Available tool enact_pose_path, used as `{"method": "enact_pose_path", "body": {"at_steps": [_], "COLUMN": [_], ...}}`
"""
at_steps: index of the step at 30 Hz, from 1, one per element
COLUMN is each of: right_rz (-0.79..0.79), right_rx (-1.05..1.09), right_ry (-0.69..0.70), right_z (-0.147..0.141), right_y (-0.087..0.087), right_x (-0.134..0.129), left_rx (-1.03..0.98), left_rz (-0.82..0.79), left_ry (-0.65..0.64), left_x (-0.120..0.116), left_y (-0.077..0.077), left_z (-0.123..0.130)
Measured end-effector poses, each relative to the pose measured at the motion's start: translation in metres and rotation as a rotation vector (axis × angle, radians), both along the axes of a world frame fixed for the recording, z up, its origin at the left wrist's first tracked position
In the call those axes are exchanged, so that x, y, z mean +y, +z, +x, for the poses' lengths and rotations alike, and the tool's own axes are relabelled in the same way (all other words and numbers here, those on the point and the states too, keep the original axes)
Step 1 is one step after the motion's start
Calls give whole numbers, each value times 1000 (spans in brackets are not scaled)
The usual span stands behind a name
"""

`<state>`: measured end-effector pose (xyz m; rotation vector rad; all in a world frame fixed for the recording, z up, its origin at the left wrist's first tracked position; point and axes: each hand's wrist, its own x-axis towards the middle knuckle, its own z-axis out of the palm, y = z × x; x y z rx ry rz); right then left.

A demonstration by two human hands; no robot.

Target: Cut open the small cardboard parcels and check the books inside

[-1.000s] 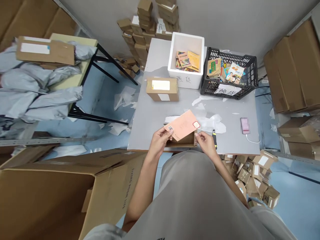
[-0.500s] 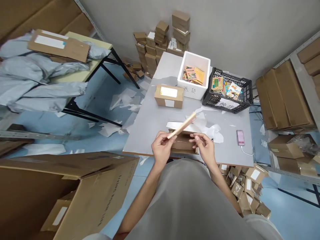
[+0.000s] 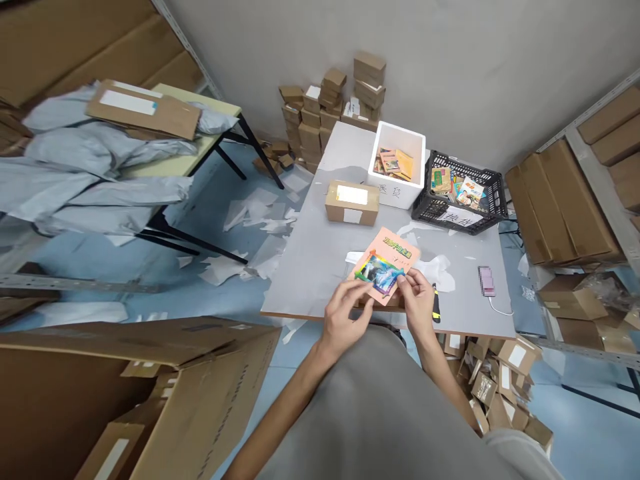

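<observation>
A pink book (image 3: pixel 384 265) with a colourful picture on its cover is held tilted above the near edge of the table. My right hand (image 3: pixel 419 301) grips its lower right side, thumb on the cover. At the lower left corner is my left hand (image 3: pixel 347 313), its fingers reaching over the cover and its thumb spread away from them. Beneath the book, an open cardboard box (image 3: pixel 393 308) is mostly hidden. A yellow and black box cutter (image 3: pixel 436 305) lies beside my right hand, near crumpled white paper (image 3: pixel 440 272).
On the table (image 3: pixel 300 280) stand a labelled carton (image 3: pixel 353 203), a white foam box (image 3: pixel 400 193) of books and a black crate (image 3: pixel 460 217) of books. A phone (image 3: pixel 486 281) with a cable lies right. A large carton (image 3: pixel 215 400) stands left; small boxes (image 3: pixel 505 380) are heaped right.
The book has turned from edge-on to cover-up and come lower over the open box. My right hand has taken hold of it; my left hand's fingers have spread. The view has shifted.
</observation>
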<state>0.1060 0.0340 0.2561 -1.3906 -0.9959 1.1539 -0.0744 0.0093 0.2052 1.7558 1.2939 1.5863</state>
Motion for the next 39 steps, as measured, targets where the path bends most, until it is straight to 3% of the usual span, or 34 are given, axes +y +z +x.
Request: {"method": "enact_pose_path", "body": {"at_steps": [3,6,8,11,14,18,20,25,34,36,39], "right_rz": [7,10,7,-5,5,134,196,210,130,129,120], "right_rx": [-27,-31,-38,-44,-89,-393,-490,-425,-301,-277,-218], "right_ry": [-36,-24,-12,1,-18,-103,-54,105,89,85,84], "right_z": [-7,-16,-22,-32,-39,-41,-44,-63,-79,-75,-64], "right_y": [-1,-2,-5,-12,-17,-11,-7,-7,-14,-16,-20], "right_x": [-1,-6,-11,-17,-22,-32,-38,-47,-48,-47,-45], "left_rx": [-310,-536,-605,-649,-701,-700,-662,-543,-62,-4,-79], "left_rz": [-235,-535,-696,-769,-753,-678,-616,-426,38,23,-177], "left_ry": [17,-82,-193,-251,-218,-84,-19,12,40,36,101], "left_x": [2,7,9,8,5,2,1,-7,-30,-29,-23], "left_y": [2,1,2,3,0,-6,-7,-3,3,0,-9], "left_z": [-18,-39,-49,-55,-52,-46,-45,-41,-25,-30,-45]}}
